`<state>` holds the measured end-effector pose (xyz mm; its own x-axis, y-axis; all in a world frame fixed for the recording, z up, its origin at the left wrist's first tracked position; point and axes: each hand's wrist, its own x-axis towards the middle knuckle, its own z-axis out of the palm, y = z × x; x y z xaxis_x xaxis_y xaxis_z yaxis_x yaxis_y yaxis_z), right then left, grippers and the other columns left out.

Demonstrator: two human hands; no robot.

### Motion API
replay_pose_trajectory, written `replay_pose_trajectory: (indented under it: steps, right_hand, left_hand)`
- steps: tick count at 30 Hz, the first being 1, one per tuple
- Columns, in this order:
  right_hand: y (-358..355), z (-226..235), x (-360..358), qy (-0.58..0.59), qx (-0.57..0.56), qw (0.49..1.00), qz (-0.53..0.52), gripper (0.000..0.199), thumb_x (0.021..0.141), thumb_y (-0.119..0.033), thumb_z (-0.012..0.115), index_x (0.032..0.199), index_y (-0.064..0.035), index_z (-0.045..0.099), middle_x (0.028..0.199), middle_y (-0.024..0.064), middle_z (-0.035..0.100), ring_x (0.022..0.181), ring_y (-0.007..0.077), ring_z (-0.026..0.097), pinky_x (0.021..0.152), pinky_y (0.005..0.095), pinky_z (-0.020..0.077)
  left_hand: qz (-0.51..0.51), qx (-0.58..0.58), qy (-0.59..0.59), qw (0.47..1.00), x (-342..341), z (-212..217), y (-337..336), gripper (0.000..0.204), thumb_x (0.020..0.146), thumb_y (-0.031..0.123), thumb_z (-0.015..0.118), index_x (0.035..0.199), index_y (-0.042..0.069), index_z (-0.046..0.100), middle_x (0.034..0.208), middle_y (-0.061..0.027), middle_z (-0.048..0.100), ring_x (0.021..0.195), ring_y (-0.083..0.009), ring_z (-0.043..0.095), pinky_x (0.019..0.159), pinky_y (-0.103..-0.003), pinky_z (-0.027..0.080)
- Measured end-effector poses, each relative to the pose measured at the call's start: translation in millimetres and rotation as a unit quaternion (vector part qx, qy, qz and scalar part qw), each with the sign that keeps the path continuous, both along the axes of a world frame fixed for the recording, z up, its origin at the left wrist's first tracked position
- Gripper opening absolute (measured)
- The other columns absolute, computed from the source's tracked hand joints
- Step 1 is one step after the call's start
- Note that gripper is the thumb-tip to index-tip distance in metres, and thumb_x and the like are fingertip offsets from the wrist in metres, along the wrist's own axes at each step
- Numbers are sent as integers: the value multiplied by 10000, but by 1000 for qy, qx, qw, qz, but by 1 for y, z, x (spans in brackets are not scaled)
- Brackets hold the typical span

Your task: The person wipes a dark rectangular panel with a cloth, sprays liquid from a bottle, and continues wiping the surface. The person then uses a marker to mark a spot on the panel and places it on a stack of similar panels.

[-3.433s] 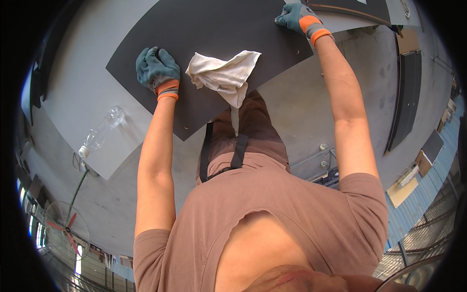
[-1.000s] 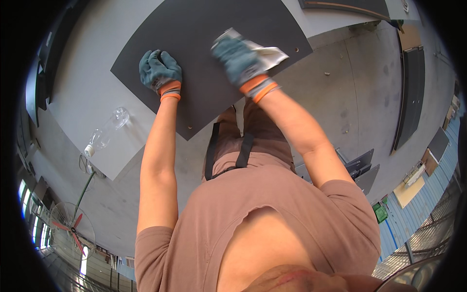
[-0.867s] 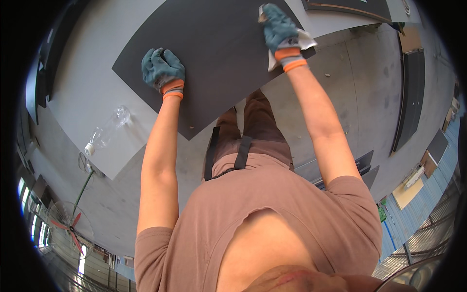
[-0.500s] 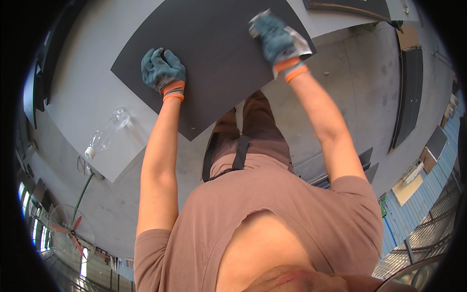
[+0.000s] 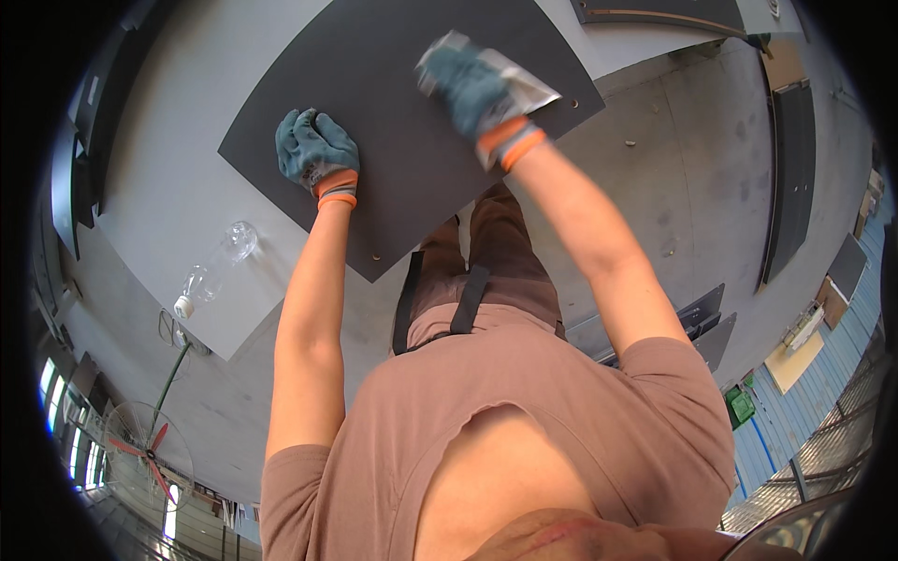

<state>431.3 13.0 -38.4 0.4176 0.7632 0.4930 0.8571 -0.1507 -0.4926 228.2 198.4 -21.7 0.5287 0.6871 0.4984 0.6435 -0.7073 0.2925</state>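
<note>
A dark grey panel lies on a light grey work surface, one corner pointing toward me. My left hand, in a blue-grey glove with an orange cuff, rests on the panel's left part. Its fingers are slightly bent and a little apart, with nothing in them. My right hand, gloved alike and blurred by motion, is over the panel's right part. Under and around its fingers is a pale, crumpled cloth, pressed against the panel. Small round holes show near the panel's near and right corners.
A clear plastic bottle lies on the work surface to the left. Beyond it stands a fan with red blades. Dark panels lean at the right, and another dark piece lies at the far right.
My right hand has swept left across the panel with the cloth, uncovering a hole near the right corner. The left hand stays at nearly the same place on the panel.
</note>
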Motion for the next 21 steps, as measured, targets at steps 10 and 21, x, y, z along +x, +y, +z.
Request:
replay_pose_trajectory:
  steps: [10, 21]
  right_hand:
    - [100, 7, -24, -173, -32, 983, -57, 165, 829, -136, 634, 983, -96, 679, 1068, 148, 711, 889, 287, 707, 807, 443, 578]
    - [-34, -14, 106, -106, -69, 972, -199, 338, 954, -108, 525, 1255, -120, 679, 1260, 142, 688, 1188, 333, 656, 1011, 438, 527]
  left_hand:
    - [0, 11, 19, 1000, 4, 3, -3, 153, 917, 207, 703, 1023, 101, 734, 1208, -120, 709, 1135, -335, 681, 963, -468, 559]
    - [-2, 4, 21, 1000, 10, 3, -5, 169, 941, 221, 681, 1052, 97, 709, 1236, -120, 697, 1158, -333, 668, 997, -463, 538]
